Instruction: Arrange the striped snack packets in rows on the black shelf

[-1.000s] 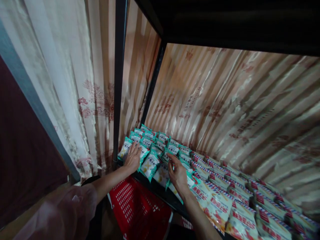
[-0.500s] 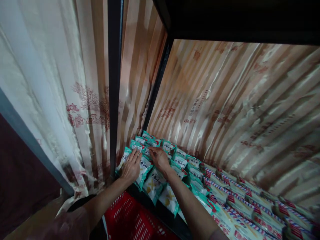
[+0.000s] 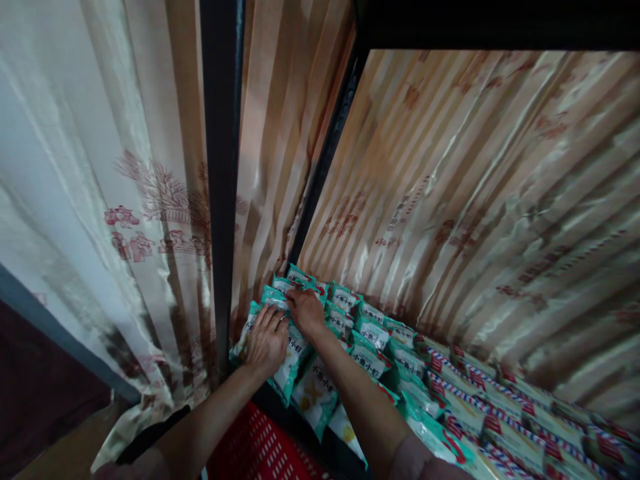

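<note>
Rows of teal and white snack bags (image 3: 315, 393) stand on a dark shelf in the corner. My left hand (image 3: 269, 339) lies on the bags at the left end, its fingers spread a little and its palm down. Just behind and to the right, my right hand (image 3: 305, 312) reaches over the bags, fingers bent down at a bag top; its fingertips are partly hidden. The two hands are close together.
Striped packets (image 3: 517, 433) fill the right part of the shelf. A red perforated basket (image 3: 260, 443) is below the shelf's front edge. A dark upright post (image 3: 220, 200) rises left of the bags. Printed, pleated curtains (image 3: 450, 187) hang behind and at the left.
The view has shifted slightly. My right hand has moved left and nearer my left hand, over the bags in the left rows. My left hand stays on the left bags.
</note>
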The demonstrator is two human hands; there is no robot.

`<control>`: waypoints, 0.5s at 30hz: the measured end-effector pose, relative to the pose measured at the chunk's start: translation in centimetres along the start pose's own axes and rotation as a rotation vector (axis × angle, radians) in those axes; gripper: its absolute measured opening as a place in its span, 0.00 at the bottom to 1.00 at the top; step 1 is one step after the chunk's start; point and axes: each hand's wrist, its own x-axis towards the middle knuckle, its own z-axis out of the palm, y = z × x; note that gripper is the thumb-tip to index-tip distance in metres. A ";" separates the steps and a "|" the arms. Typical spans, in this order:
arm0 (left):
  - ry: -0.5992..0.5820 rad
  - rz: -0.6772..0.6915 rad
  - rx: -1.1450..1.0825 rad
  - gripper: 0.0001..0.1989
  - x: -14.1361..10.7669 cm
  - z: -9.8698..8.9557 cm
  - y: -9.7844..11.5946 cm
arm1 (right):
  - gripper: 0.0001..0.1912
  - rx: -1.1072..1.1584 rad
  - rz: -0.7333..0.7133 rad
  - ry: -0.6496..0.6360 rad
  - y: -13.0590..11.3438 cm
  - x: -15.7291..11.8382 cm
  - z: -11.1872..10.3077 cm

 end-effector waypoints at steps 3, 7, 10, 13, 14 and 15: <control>-0.024 -0.025 0.016 0.17 0.3 0.5 -0.4 | 0.12 0.042 -0.006 -0.004 0.0 0.3 0.5; -0.046 -0.037 0.029 0.16 0.5 0.5 -0.4 | 0.12 0.106 0.033 0.012 0.3 0.6 0.7; -0.035 -0.038 0.023 0.16 0.8 -0.1 -0.1 | 0.12 0.128 0.079 0.072 1.2 0.8 0.3; -0.016 -0.046 0.000 0.16 1.4 -0.9 0.4 | 0.15 0.096 0.197 0.126 2.6 1.2 -0.3; -0.018 -0.041 -0.013 0.16 1.6 -1.1 0.6 | 0.15 0.079 0.221 0.130 3.0 1.3 -0.4; -0.020 -0.032 -0.027 0.16 1.8 -1.3 0.8 | 0.16 0.066 0.230 0.129 3.3 1.5 -0.4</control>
